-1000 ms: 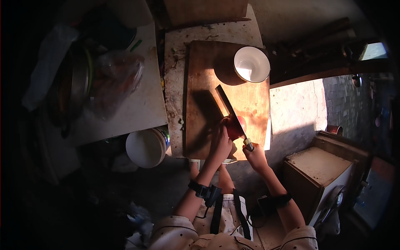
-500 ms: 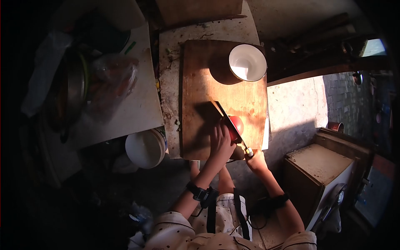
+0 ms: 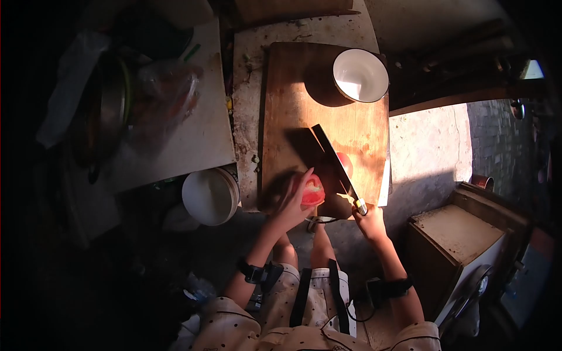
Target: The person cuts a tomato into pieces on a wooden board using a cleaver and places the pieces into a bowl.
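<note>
My left hand (image 3: pixel 287 206) is closed around a tomato half (image 3: pixel 314 192), its wet red cut face turned to the right. My right hand (image 3: pixel 373 224) grips the handle of a broad-bladed kitchen knife (image 3: pixel 336 159), which slants up and to the left over the wooden cutting board (image 3: pixel 281 111). Just right of the blade lies another red tomato piece (image 3: pixel 346 164), partly hidden by the knife. Near the board's far right corner stands a white bowl (image 3: pixel 361 76); I see no food in it.
A white bucket (image 3: pixel 205 198) stands left below the board. On the left table (image 3: pixel 205 134) are a plastic bag of reddish food (image 3: pixel 167 102) and a metal pot (image 3: pixel 111 99). A wooden cabinet (image 3: pixel 456 228) is at the right, and sunlight falls across the board.
My left hand has drawn a tomato half left, away from the blade, and its cut face now shows. The knife has come apart from it. The whole view has shifted slightly.
</note>
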`<state>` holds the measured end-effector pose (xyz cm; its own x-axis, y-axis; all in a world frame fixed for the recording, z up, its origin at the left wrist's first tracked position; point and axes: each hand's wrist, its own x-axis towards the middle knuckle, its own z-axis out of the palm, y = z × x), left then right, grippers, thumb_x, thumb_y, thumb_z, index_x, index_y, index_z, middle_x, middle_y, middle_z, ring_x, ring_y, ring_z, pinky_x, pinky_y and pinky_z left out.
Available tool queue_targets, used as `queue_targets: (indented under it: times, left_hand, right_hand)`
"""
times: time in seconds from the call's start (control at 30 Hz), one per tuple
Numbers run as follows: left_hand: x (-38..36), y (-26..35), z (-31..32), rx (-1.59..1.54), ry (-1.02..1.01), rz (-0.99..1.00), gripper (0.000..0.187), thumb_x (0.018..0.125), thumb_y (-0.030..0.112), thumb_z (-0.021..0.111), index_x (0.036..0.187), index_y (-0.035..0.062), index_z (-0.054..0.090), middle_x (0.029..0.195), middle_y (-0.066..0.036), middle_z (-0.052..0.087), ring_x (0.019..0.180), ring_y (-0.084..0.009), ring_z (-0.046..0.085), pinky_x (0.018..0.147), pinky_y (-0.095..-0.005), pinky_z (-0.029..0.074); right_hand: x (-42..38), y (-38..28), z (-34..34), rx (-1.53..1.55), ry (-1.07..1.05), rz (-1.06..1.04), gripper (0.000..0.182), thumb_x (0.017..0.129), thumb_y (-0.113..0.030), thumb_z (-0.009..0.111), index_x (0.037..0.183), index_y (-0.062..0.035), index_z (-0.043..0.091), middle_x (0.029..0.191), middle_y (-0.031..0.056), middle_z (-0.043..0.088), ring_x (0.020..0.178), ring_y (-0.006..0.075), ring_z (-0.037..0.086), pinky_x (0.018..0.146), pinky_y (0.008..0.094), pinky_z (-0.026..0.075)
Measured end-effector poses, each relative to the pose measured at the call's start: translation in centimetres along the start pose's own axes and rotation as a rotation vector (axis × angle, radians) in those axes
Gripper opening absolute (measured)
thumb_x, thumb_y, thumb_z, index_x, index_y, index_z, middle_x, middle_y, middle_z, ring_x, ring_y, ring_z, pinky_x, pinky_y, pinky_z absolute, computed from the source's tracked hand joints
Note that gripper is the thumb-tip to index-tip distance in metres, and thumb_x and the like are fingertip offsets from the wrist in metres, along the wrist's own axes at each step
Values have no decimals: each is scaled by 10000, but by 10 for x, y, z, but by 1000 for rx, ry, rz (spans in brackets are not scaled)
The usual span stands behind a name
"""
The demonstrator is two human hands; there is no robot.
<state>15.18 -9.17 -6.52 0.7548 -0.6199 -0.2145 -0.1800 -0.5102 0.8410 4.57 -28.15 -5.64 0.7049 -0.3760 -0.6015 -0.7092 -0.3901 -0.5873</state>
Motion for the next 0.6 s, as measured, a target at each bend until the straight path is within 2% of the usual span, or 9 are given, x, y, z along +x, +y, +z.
queue_targets:
  times: [0.07,0.13,0.17,0.2,0.27,0.4,0.5,0.57,0.6]
  left_hand:
    - [-1,-3,2,-36,-41,-66,670,687,79,639,1255,111,286,1152,-152,395,1076,-329,397,910,-369,338]
    - [2,-15,7,-141,8,-70,516,745,194,597,1197,94,368,1084,-189,428,1027,-349,427,866,-381,368]
    - [5,-21,10,-140,7,-72,516,745,194,597,1197,94,368,1084,-189,428,1027,-349,427,866,-381,368]
    - [10,-25,11,-155,7,-165,447,767,240,569,1150,76,404,1067,-194,436,1014,-346,436,855,-382,372]
    - [18,-32,14,-173,-10,-291,372,800,326,518,1029,37,466,1018,-204,458,959,-338,465,826,-375,383]
    - [21,-26,12,-29,-90,-382,345,801,312,511,996,29,477,997,-205,454,922,-335,476,818,-368,384]
    - [17,-39,22,-30,9,-361,348,801,299,504,1003,16,485,973,-191,453,912,-318,483,816,-360,386]
    - [16,-49,28,-244,130,-477,372,801,306,502,1024,10,487,982,-163,448,913,-275,488,803,-342,395]
    - [18,-34,18,-346,118,-485,352,823,293,487,1046,21,485,978,-118,483,916,-207,498,795,-305,398]
  right_hand:
    - [1,2,1,-14,19,-28,152,725,-135,550,717,17,543,589,203,528,557,347,536,534,367,428]
    - [-1,2,1,-27,34,-56,173,747,-151,561,707,14,527,560,193,512,504,342,511,501,354,414]
    - [-2,-1,0,-42,25,-26,177,734,-157,562,712,17,543,591,205,529,556,351,536,533,367,429]
    - [-2,-4,-2,-56,17,2,183,721,-162,564,717,21,559,621,217,546,608,360,560,564,380,443]
    - [-3,-4,-3,-51,13,0,186,724,-166,568,721,19,561,619,217,545,612,361,560,567,382,443]
    - [-6,-11,-8,-85,-26,56,178,726,-164,574,725,14,565,609,212,543,608,364,553,564,383,440]
    - [-12,-13,-9,6,7,-16,171,727,-158,573,721,13,565,580,197,535,553,345,540,544,365,436]
    - [-19,-21,-13,28,-16,15,172,726,-157,575,719,14,564,572,187,531,530,326,529,538,351,432]
    - [-23,-25,-13,54,-41,51,173,726,-157,576,717,15,563,564,177,527,508,307,517,532,337,429]
